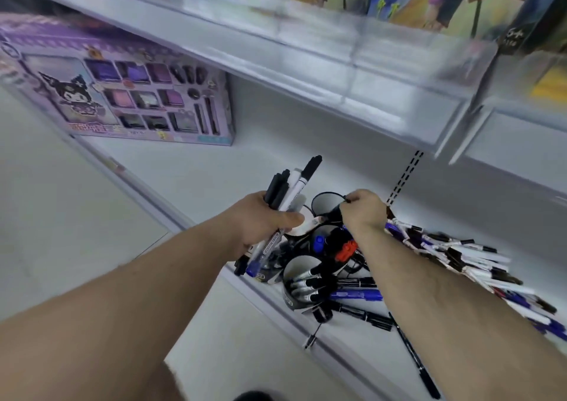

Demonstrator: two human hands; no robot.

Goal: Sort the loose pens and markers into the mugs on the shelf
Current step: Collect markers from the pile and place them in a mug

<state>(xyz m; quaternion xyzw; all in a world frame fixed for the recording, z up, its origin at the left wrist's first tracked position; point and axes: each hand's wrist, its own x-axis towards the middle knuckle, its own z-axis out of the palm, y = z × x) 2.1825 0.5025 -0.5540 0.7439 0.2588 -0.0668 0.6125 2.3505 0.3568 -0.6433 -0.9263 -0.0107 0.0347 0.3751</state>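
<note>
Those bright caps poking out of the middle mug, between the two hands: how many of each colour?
Blue cap: 1
Red cap: 1
Total: 2
The black caps in that mug are too blurred to count.

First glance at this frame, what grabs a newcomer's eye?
Centre frame, the left hand grips a bundle of markers, black caps fanned upward. Beside it, the right hand pinches the rim of a dark mug, above a cluster of mugs crowded with pens. To the right, a heap of loose pens sprawls across the white shelf, and a purple cartoon gift box stands at the far left.
</note>
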